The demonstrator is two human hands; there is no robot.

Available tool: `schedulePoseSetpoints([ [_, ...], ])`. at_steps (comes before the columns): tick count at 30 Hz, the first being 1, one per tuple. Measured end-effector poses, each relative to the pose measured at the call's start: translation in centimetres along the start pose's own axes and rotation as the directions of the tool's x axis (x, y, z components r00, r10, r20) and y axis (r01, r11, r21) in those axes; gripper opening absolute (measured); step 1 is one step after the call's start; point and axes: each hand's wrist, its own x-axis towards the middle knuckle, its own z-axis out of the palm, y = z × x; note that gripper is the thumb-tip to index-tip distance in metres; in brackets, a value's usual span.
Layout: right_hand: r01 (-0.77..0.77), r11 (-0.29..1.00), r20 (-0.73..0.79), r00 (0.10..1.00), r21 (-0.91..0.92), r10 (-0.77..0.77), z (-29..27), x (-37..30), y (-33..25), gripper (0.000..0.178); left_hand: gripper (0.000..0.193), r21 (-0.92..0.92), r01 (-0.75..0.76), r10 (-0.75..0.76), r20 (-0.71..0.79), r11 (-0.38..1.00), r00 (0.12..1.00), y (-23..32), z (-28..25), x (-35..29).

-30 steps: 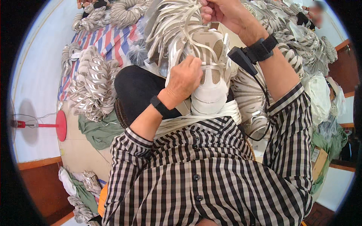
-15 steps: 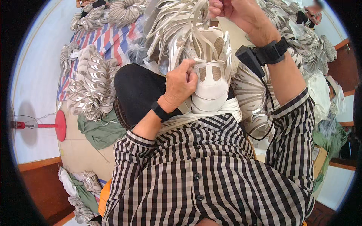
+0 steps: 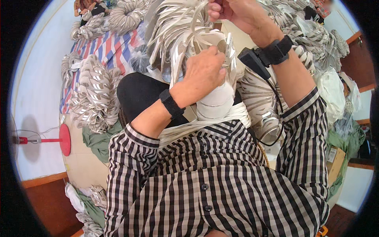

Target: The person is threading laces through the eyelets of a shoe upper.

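A white and beige shoe upper (image 3: 216, 103) rests in my lap, toe toward me, with a pale shoelace (image 3: 196, 24) rising from its lacing. My left hand (image 3: 206, 70) lies across the lacing with its fingers curled closed; whatever they pinch is hidden beneath them. Above and to the right, my right hand (image 3: 241, 17) is raised near the top edge, thumb and fingers pinched together. The lace runs up beside these fingertips and seems held there, partly cut off by the frame.
Bundled shoe uppers (image 3: 166, 29) stand just beyond my lap, with another bundle (image 3: 258, 91) at my right and one (image 3: 94, 93) at my left. A striped sheet (image 3: 114, 47) covers the far-left floor. A red round-based stand (image 3: 65, 140) is left. Other people sit at the far edges.
My left hand has moved up and right, from the shoe's left side to over its lacing. My right hand has shifted slightly left and up, still pinched.
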Motion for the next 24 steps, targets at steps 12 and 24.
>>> schedulePoseSetpoints([
  [12,-0.017,1.0,-0.034,0.999,0.013,0.017,-1.3,-0.3,1.0,0.026,0.007,-0.314,0.082,-0.038,0.143,0.946,0.989,-1.5,-0.6,1.3],
  [24,-0.023,1.0,0.01,1.0,0.001,0.023,-0.7,-0.3,1.2,0.027,0.01,0.045,-0.206,0.205,0.034,0.977,0.978,-2.3,-0.5,1.0],
])
